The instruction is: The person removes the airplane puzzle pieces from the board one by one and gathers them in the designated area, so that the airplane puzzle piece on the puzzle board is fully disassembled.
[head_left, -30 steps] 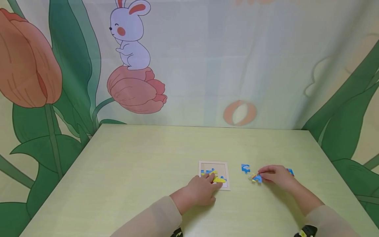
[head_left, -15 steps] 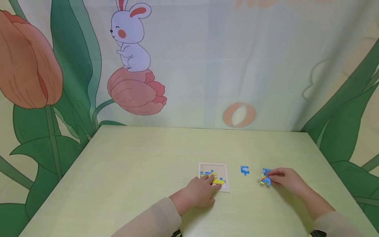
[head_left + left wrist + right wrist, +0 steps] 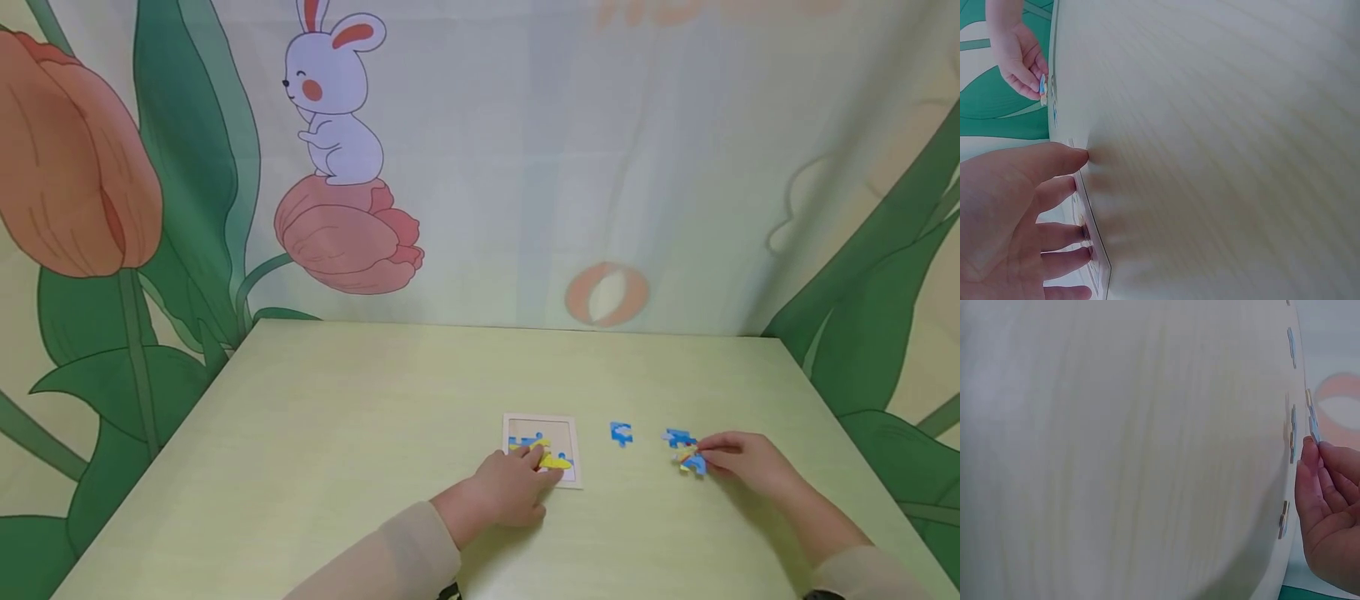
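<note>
My left hand (image 3: pixel 513 487) rests on a small wooden-framed puzzle board (image 3: pixel 576 450), its straight fingertips on the yellow and blue puzzle pieces (image 3: pixel 557 462) inside. In the left wrist view the fingers (image 3: pixel 1063 234) stretch over the board's edge. My right hand (image 3: pixel 750 460) pinches a blue, yellow and red puzzle piece (image 3: pixel 690 461) between thumb and fingertips. Seen from the right wrist, this held piece (image 3: pixel 1312 415) is raised off the table. Just behind it in the head view lies a blue puzzle piece (image 3: pixel 678 437).
Between board and right hand lies another blue puzzle piece (image 3: pixel 621 433). The right wrist view shows one more loose piece (image 3: pixel 1283 520) near the hand, which hides it in the head view. Behind the pale table (image 3: pixel 360 400) hangs a printed curtain (image 3: pixel 480 167).
My right hand has moved to the right with the pinched piece, uncovering the blue piece behind it and covering one farther right. The left hand stays on the board.
</note>
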